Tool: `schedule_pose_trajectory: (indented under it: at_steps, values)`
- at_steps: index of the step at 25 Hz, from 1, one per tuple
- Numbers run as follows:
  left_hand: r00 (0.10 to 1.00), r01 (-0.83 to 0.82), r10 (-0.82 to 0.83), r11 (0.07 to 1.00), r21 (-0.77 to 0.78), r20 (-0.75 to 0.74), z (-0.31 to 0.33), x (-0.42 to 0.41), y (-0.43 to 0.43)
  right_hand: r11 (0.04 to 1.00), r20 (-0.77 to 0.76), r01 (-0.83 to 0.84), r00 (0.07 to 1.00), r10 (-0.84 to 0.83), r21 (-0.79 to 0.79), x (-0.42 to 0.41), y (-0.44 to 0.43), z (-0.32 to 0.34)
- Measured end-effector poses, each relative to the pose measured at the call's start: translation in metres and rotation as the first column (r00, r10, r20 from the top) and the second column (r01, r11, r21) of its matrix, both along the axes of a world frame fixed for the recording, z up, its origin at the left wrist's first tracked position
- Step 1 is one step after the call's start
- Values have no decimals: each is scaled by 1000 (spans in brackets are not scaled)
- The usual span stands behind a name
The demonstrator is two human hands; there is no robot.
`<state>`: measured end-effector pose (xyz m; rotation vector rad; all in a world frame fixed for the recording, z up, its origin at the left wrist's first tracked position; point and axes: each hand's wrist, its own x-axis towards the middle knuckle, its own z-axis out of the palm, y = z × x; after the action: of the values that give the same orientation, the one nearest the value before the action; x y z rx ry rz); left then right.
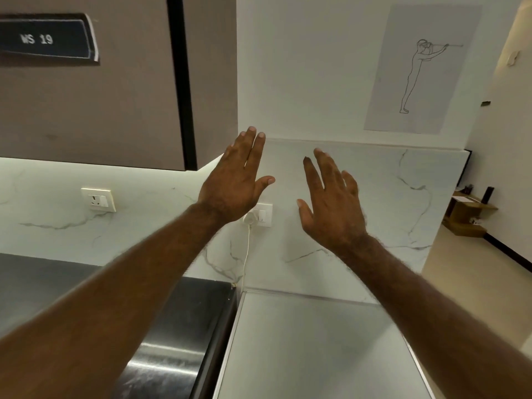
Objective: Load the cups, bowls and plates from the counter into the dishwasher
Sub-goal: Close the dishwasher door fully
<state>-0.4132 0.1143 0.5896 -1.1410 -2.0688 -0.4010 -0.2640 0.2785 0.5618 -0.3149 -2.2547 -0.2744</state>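
Note:
Both arms are stretched out in front of me at chest height, backs of the hands toward the camera. My left hand (236,180) has straight fingers held together and holds nothing. My right hand (331,203) is spread with straight fingers and is also empty. Below them lie a dark steel counter (178,326) on the left and a pale grey surface (311,347) on the right. No cups, bowls, plates or dishwasher show in this view.
A brown wall cabinet (115,96) with a label reading "WS 19" hangs at the upper left. The marble backsplash carries a socket (99,199) and a plugged-in white cable (247,249). A line drawing poster (423,67) hangs on the wall. Wooden shelves (466,217) stand at the far right.

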Motion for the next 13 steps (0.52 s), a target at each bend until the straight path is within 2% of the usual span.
schedule_pose_trajectory:
  at_steps: [4, 9, 13]
  values:
    - [996, -6, 8, 1000, -15, 88, -23, -36, 32, 998, 47, -52, 997, 54, -47, -47, 30, -23]
    - [993, 16, -11, 999, -39, 114, -53, -80, 58, 995, 76, -83, 993, 87, -60, -91, 49, -55]
    - [993, -29, 34, 998, -47, 110, -94, -105, 75, 990, 132, -70, 987, 86, -124, -118, 61, -78]
